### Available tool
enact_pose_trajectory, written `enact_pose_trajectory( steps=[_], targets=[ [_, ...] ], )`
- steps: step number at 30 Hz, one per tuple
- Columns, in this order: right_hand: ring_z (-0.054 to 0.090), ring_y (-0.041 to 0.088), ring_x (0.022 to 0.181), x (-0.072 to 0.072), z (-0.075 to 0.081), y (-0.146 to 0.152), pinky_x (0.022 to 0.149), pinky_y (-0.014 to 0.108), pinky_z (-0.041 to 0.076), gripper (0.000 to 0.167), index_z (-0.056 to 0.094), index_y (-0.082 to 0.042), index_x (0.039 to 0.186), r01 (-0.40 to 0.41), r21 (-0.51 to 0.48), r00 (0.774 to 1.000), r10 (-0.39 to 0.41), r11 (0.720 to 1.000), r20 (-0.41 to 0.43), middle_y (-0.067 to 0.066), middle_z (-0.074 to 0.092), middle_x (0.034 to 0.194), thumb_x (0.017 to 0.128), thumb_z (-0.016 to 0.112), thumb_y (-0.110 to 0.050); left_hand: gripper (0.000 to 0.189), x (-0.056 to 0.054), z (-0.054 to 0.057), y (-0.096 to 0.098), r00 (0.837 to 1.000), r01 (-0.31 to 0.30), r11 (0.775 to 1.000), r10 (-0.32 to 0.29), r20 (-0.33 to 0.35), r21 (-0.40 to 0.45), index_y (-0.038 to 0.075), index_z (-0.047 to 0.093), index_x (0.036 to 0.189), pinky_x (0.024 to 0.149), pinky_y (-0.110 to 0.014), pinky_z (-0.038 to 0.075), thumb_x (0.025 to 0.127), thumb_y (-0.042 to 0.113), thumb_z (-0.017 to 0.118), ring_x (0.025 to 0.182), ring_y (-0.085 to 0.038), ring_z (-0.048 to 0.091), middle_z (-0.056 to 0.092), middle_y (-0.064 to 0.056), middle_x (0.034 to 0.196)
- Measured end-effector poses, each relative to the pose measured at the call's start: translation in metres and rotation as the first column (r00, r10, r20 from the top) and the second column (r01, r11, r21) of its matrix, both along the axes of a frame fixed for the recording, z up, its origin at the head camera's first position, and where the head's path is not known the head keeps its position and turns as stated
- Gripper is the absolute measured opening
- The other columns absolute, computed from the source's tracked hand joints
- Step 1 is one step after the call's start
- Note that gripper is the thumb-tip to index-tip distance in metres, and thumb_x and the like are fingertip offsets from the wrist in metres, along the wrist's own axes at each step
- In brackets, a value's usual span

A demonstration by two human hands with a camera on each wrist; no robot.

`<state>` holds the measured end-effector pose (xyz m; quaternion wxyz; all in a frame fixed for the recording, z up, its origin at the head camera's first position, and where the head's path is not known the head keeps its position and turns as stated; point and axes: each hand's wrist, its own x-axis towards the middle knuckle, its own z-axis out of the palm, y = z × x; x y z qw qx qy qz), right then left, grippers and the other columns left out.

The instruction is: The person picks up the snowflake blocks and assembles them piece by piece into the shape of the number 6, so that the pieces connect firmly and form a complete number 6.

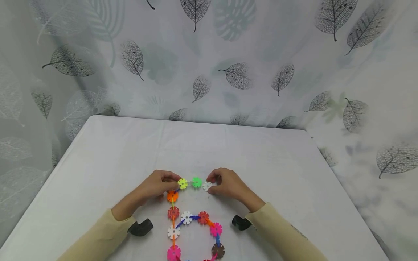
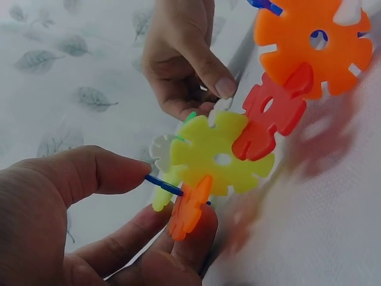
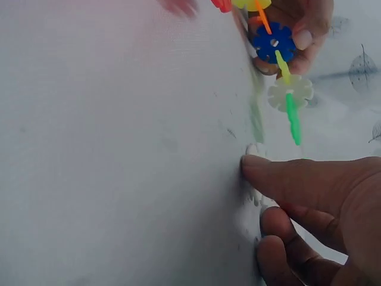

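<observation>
In the head view my left hand [image 1: 158, 185] holds the upper end of a chain of notched plastic discs. Its thumb and fingers pinch a blue disc [image 3: 274, 43], seen face-on in the right wrist view. Beyond that hand, a yellow disc [image 1: 182, 183] and a green disc [image 1: 196, 182] extend to the right, with a whitish disc [image 3: 290, 93] linked between them. My right hand [image 1: 228, 184] pinches a white disc [image 1: 207, 186] by its edge. A small gap separates this white disc from the green one at the chain's tip.
Downward from the left hand run an orange disc [image 1: 172, 196], a red disc [image 1: 173, 213] and a pink disc [image 1: 173, 253]. A loop with a brown disc [image 1: 218, 250] joins on the right, cut off below. Leaf-patterned cloth [image 1: 254, 50] hangs behind the white-covered table [image 1: 267, 156].
</observation>
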<state>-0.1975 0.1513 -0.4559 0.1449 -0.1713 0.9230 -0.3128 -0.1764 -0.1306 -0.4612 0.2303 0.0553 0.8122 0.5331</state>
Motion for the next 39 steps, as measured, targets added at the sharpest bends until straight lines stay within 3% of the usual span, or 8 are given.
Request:
enact_pose_trajectory(
  steps=[11, 24, 39],
  targets=[
    [0.056, 0.017, 0.075, 0.0025, -0.0008, 0.0067, 0.066, 0.032, 0.050, 0.025, 0.068, -0.019, 0.089, 0.078, -0.092, 0.997, -0.081, 0.993, -0.021, -0.005, 0.061, 0.080, 0.077, 0.090, -0.017, 0.032, 0.0007, -0.0025, 0.0031, 1.000, 0.021, 1.000, -0.020, -0.006, 0.014, 0.003, 0.072, 0.121, 0.047, -0.025, 0.044, 0.093, 0.018, 0.071, 0.048, -0.015, 0.044, 0.072, -0.005, 0.106],
    [0.058, 0.016, 0.074, 0.0026, 0.0007, 0.0059, 0.065, 0.031, 0.050, 0.021, 0.069, -0.019, 0.086, 0.049, -0.118, 0.999, -0.051, 0.992, -0.013, -0.006, 0.062, 0.078, 0.079, 0.089, -0.017, 0.033, -0.0008, -0.0044, 0.0056, 0.999, 0.032, 0.999, -0.032, -0.018, 0.000, 0.005, 0.072, 0.123, 0.049, -0.025, 0.045, 0.093, 0.019, 0.070, 0.049, -0.015, 0.046, 0.071, -0.004, 0.106],
    [0.058, 0.014, 0.075, 0.0034, -0.0008, 0.0088, 0.067, 0.031, 0.050, 0.016, 0.071, -0.021, 0.083, 0.040, -0.096, 0.999, -0.043, 0.995, -0.024, -0.008, 0.063, 0.079, 0.081, 0.087, -0.022, 0.034, -0.0023, -0.0047, 0.0053, 0.999, 0.052, 0.997, -0.051, -0.007, 0.049, 0.003, 0.071, 0.124, 0.050, -0.025, 0.048, 0.094, 0.020, 0.070, 0.051, -0.014, 0.048, 0.072, -0.005, 0.105]
  ],
)
